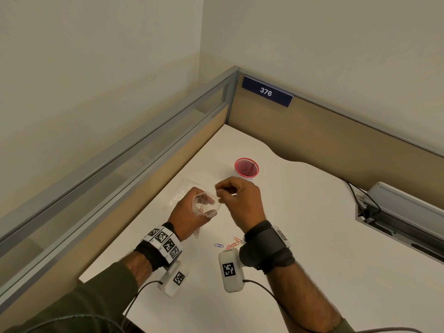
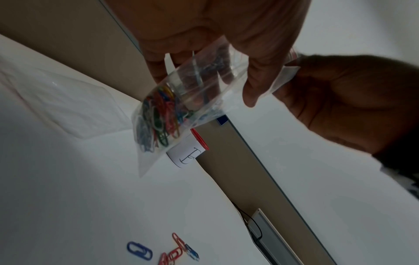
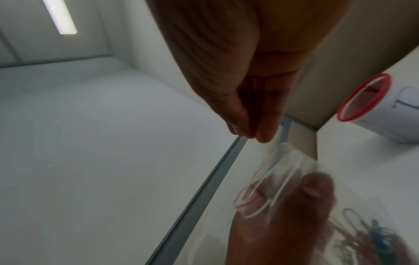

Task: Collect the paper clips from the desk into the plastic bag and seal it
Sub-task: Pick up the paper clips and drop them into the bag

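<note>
You see a clear, glossy plastic bag (image 2: pixel 199 89), creased; paper clips (image 2: pixel 158 116) with smooth coloured coating; matt white table (image 1: pixel 300 212); cup (image 1: pixel 246 167) paper-wrapped, red mesh rim; partition frame (image 1: pixel 144 140) brushed metal.

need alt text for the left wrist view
A left hand holds up a clear plastic bag of coloured paper clips while the right hand pinches its top edge. Below, loose clips lie on the white desk near a red-rimmed cup.
</note>
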Demonstrator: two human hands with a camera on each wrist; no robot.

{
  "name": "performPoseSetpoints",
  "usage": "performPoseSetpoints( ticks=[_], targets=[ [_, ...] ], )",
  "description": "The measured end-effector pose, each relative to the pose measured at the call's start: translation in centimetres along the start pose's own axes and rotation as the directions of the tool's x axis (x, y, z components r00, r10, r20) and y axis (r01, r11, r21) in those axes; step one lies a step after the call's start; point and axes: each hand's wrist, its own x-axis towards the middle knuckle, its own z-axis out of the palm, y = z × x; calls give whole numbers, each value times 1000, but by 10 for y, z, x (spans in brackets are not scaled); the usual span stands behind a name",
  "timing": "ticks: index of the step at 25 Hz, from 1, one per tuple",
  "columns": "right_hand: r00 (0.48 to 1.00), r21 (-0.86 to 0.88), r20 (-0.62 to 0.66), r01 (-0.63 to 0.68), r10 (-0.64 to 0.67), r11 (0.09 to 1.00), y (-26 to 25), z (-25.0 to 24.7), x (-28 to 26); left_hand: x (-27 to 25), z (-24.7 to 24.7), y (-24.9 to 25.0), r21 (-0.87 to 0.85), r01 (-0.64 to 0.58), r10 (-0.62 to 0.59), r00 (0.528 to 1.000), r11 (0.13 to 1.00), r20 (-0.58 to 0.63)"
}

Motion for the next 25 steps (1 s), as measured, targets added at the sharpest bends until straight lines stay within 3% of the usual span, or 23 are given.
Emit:
performPoseSetpoints(
  ticks=[2,3,6,9,14,16,21,25],
  targets=[
    [993,74,-57,-103,107,992,27,-8,1,-1,-4,-5,-25,17,-17,1000,1000,-10],
    [983,17,-62,-172,173,985,48,-11,1,-1,-7,-7,-35,23,-24,1000,999,-16],
    [932,-437,32,-312,362,843,117,-11,-16,-4,-11,-13,-60,44,-45,999,997,-19],
    [870,-652,100,-309,483,693,156,-1,-46,-7,-12,-13,-51,48,-49,999,998,-17],
    [895,-635,164,-225,414,739,154,25,-65,-7,-6,-14,-56,41,-43,999,998,-27],
    [890,-576,150,-275,430,770,152,24,-67,-7,-4,-12,-60,37,-39,999,998,-27],
    [828,-615,70,-404,557,677,150,30,-81,-5,-5,-11,-74,22,-24,999,997,-24],
    [874,-601,92,-333,477,726,143,54,-65,-5,-4,-10,-72,21,-22,1000,997,-13]
  ],
)
